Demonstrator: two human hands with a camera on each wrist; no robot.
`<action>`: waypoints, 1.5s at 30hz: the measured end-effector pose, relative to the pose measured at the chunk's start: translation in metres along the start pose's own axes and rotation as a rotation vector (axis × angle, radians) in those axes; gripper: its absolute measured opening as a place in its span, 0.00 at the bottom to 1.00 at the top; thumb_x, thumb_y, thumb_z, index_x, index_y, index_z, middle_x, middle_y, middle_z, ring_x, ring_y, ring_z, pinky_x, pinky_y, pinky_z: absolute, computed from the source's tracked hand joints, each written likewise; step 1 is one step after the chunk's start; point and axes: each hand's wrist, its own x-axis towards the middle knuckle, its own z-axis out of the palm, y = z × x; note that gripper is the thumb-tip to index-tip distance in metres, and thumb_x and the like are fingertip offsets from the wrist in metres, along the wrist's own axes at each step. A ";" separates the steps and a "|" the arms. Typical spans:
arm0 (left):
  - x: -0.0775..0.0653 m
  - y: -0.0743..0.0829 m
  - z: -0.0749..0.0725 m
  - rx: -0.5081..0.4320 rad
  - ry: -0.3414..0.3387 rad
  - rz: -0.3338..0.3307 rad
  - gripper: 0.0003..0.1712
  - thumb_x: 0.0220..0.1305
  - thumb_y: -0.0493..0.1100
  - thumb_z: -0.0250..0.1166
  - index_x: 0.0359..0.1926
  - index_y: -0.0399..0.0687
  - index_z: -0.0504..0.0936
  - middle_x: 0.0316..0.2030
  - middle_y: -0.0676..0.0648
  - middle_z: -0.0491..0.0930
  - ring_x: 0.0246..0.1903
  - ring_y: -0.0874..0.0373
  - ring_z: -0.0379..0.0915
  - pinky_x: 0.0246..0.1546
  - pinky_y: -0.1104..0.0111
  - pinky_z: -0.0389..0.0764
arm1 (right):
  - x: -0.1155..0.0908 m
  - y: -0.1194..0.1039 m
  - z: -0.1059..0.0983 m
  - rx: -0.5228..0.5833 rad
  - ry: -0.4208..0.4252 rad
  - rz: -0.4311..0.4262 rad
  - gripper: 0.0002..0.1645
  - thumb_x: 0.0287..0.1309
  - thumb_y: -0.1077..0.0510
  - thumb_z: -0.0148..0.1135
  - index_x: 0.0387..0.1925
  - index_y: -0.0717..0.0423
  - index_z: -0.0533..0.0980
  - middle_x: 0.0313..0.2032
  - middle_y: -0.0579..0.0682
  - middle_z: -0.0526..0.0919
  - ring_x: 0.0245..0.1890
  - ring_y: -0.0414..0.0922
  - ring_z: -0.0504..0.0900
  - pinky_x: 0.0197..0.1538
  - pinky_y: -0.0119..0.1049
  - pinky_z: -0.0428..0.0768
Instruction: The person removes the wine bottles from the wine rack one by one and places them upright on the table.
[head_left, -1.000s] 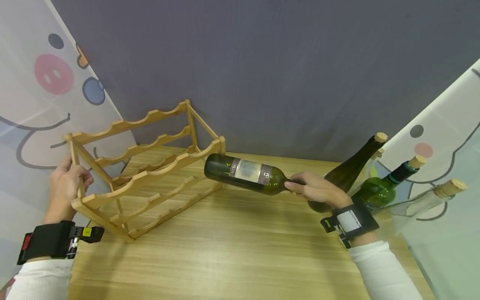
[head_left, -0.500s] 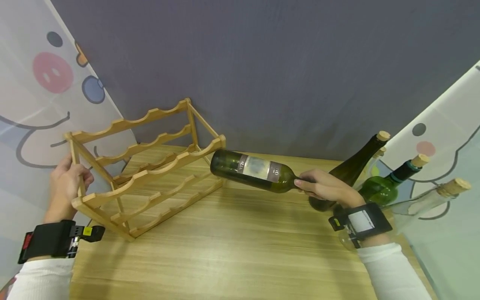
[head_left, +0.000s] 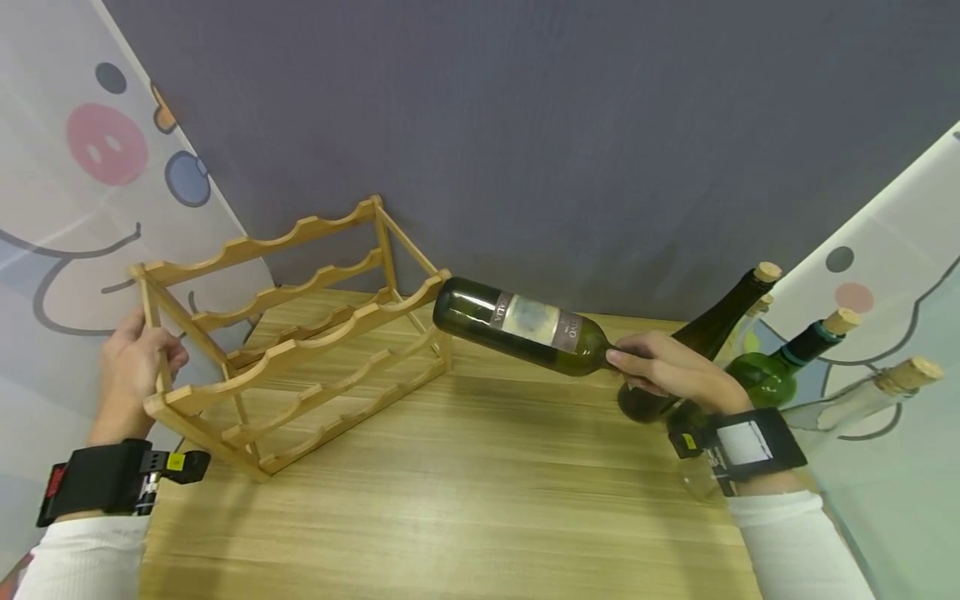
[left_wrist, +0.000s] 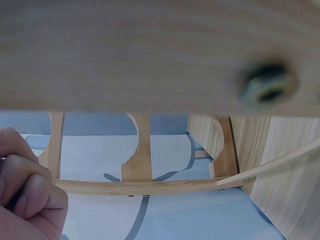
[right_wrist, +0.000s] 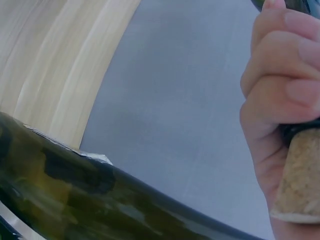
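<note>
My left hand grips the upright end bar of a light wooden wine rack at the left of the head view. In the left wrist view, its curled fingers show beside the scalloped rails. My right hand holds a dark green wine bottle by its neck, above the table. The labelled bottle lies almost level, its base tipped up toward the rack's near right corner; whether the two touch, I cannot tell. A cork pokes out below the right fingers in the right wrist view.
Several corked bottles stand at the right, among them a tall dark one, a green one and a clear one. The wooden table meets a grey wall behind. Cartoon-printed panels flank both sides.
My right hand has moved to the right with the wine bottle, and the bottle's base has risen a little. The left hand and the wine rack have stayed put.
</note>
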 end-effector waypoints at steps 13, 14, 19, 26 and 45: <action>-0.001 -0.001 0.000 0.008 0.004 0.014 0.27 0.65 0.33 0.43 0.65 0.51 0.65 0.14 0.57 0.73 0.11 0.64 0.64 0.11 0.71 0.63 | 0.001 0.002 -0.003 0.000 0.039 0.022 0.31 0.73 0.37 0.43 0.26 0.59 0.68 0.15 0.44 0.64 0.13 0.38 0.60 0.23 0.38 0.68; -0.001 -0.001 0.000 -0.011 0.003 0.014 0.27 0.65 0.33 0.43 0.65 0.51 0.65 0.14 0.57 0.72 0.11 0.64 0.64 0.11 0.71 0.63 | 0.001 0.002 -0.003 0.001 0.042 0.023 0.32 0.73 0.37 0.43 0.26 0.60 0.68 0.15 0.44 0.64 0.13 0.38 0.61 0.23 0.38 0.68; -0.001 -0.001 0.000 -0.011 -0.004 0.011 0.36 0.66 0.33 0.43 0.76 0.46 0.55 0.15 0.57 0.73 0.12 0.65 0.64 0.11 0.72 0.62 | 0.004 0.002 -0.004 0.017 0.050 0.045 0.32 0.73 0.36 0.42 0.29 0.61 0.69 0.17 0.45 0.66 0.14 0.39 0.63 0.24 0.38 0.69; 0.000 -0.001 0.001 -0.006 -0.005 0.010 0.38 0.66 0.33 0.43 0.77 0.44 0.48 0.16 0.58 0.73 0.13 0.66 0.65 0.11 0.73 0.63 | 0.008 0.004 -0.003 0.026 0.084 0.032 0.32 0.74 0.37 0.39 0.28 0.60 0.67 0.17 0.45 0.66 0.14 0.40 0.63 0.25 0.39 0.68; -0.001 -0.001 0.001 -0.016 -0.007 0.020 0.38 0.65 0.33 0.42 0.76 0.43 0.51 0.16 0.57 0.72 0.13 0.65 0.64 0.12 0.72 0.62 | 0.032 0.013 0.017 -0.024 0.194 0.154 0.32 0.73 0.37 0.41 0.25 0.59 0.68 0.14 0.44 0.67 0.15 0.42 0.66 0.23 0.36 0.68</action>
